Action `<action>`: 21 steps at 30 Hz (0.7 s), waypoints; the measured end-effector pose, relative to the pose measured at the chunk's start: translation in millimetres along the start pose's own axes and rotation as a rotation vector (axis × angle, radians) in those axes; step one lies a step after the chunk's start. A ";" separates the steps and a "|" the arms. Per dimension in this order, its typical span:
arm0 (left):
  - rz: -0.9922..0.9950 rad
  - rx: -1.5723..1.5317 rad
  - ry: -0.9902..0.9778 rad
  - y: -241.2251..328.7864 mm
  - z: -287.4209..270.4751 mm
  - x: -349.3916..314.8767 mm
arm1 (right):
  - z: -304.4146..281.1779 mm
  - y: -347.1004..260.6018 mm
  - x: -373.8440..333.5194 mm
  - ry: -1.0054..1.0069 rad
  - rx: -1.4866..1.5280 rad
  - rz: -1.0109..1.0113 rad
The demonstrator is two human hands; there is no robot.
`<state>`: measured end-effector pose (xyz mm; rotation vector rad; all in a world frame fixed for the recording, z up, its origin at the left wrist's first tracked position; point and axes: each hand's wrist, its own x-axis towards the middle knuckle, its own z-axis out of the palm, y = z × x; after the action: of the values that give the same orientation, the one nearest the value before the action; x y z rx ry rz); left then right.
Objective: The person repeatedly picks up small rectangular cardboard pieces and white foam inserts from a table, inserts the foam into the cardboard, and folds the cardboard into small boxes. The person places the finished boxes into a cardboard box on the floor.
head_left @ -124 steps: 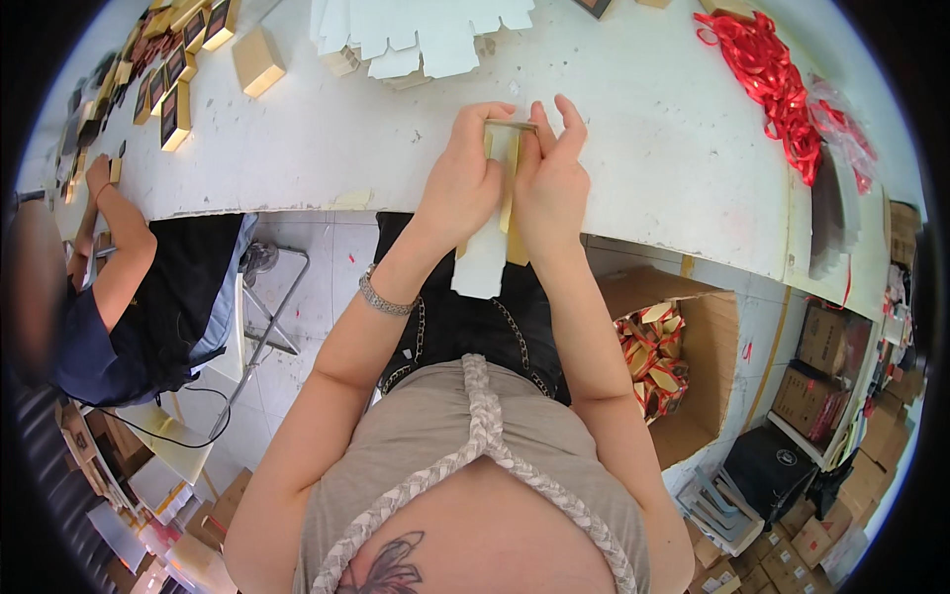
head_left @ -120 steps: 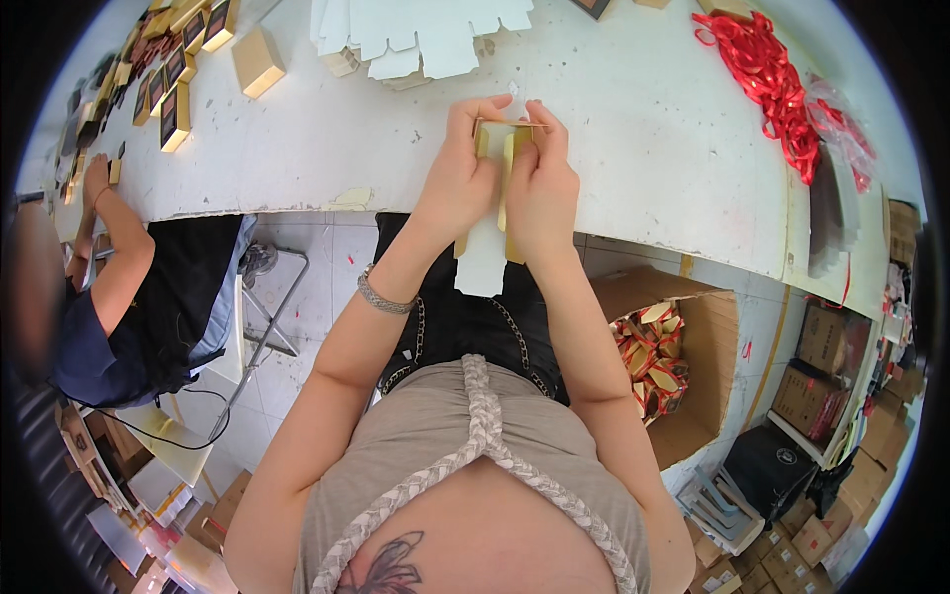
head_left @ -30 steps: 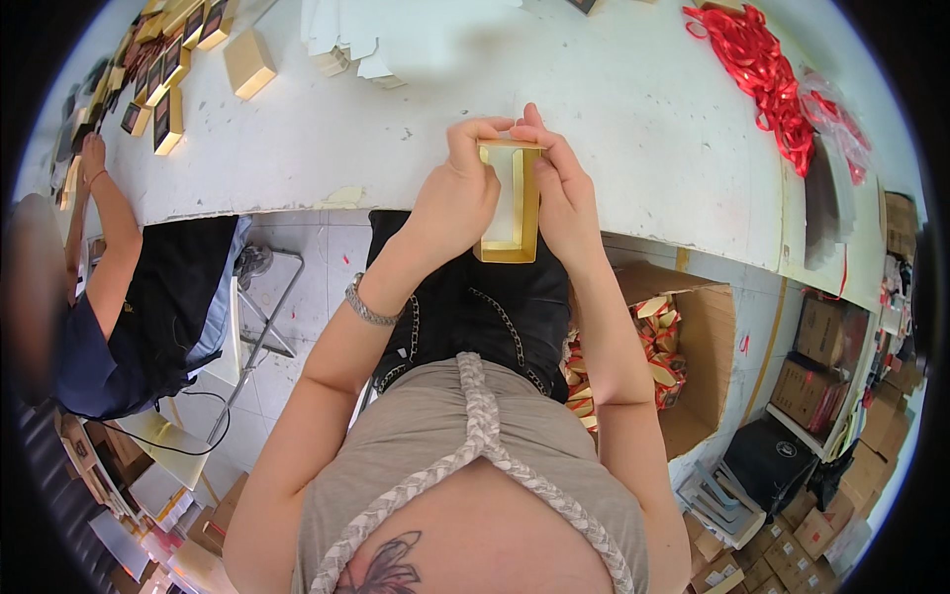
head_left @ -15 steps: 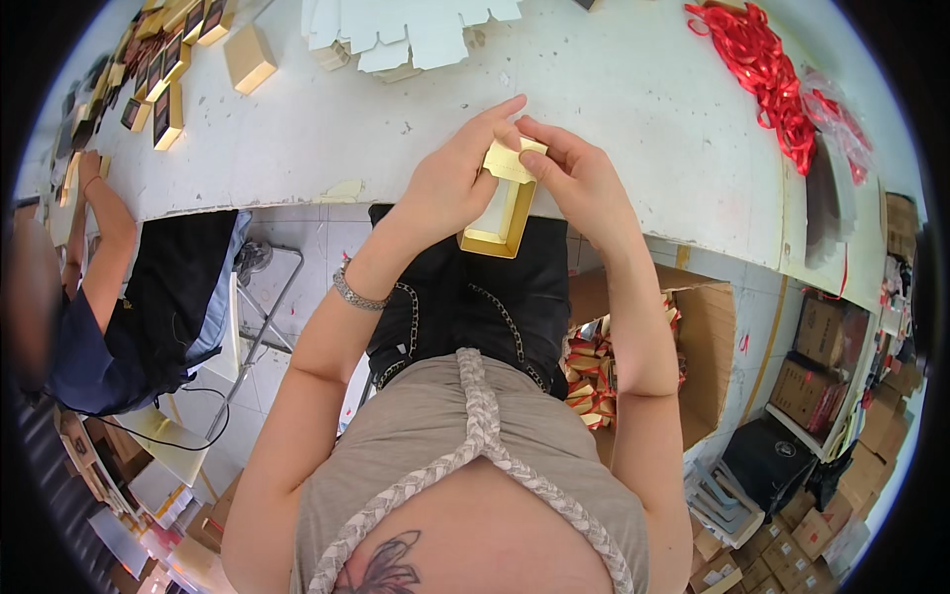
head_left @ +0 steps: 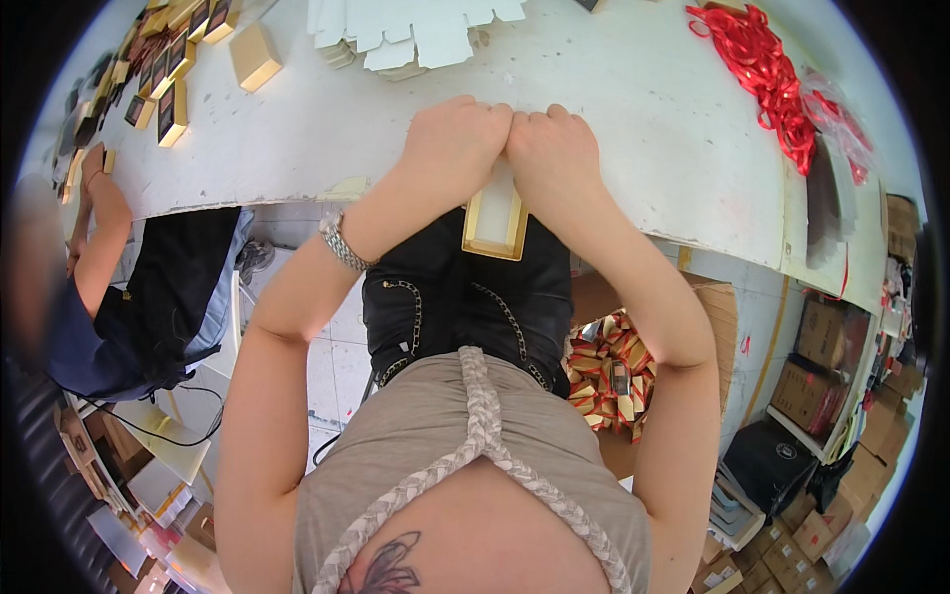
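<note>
A small gold box (head_left: 493,247) with a pale inside reaches over the table's front edge, above my lap. Its open side faces up. My left hand (head_left: 458,137) and my right hand (head_left: 555,147) meet knuckle to knuckle at its far end, with the fingers curled down and closed there. Both hands hide that end of the box and the flap on it, so the exact pinch of the fingertips cannot be seen.
White folded card blanks (head_left: 421,35) lie in a stack beyond my hands. Gold boxes (head_left: 254,59) stand at the far left, near a co-worker's hand (head_left: 94,161). Red ribbon (head_left: 767,89) is heaped at the right. A carton (head_left: 714,327) of red-and-gold pieces stands beside my right leg.
Both hands have turned knuckles-up and curled over the box's far end, where fingers were outstretched around its gold flap. My elbows have spread outward. The box has stayed nearly in place.
</note>
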<state>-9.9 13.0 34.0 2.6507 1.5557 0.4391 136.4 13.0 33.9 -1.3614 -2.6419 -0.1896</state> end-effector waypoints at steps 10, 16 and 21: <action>0.000 -0.150 -0.082 -5.2 -2.0 9.2 | -8.6 6.4 4.9 -0.148 0.091 -0.073; -0.097 -0.150 -0.271 -10.2 -24.7 -3.5 | -14.7 -2.6 3.2 -0.244 0.194 -0.109; -0.675 -0.395 0.198 -169.4 -169.5 29.1 | -51.2 39.4 66.9 0.237 0.877 0.365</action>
<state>-184.7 103.6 173.7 1.7052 2.0237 0.8555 134.8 79.4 99.1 -1.3188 -1.8364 0.7137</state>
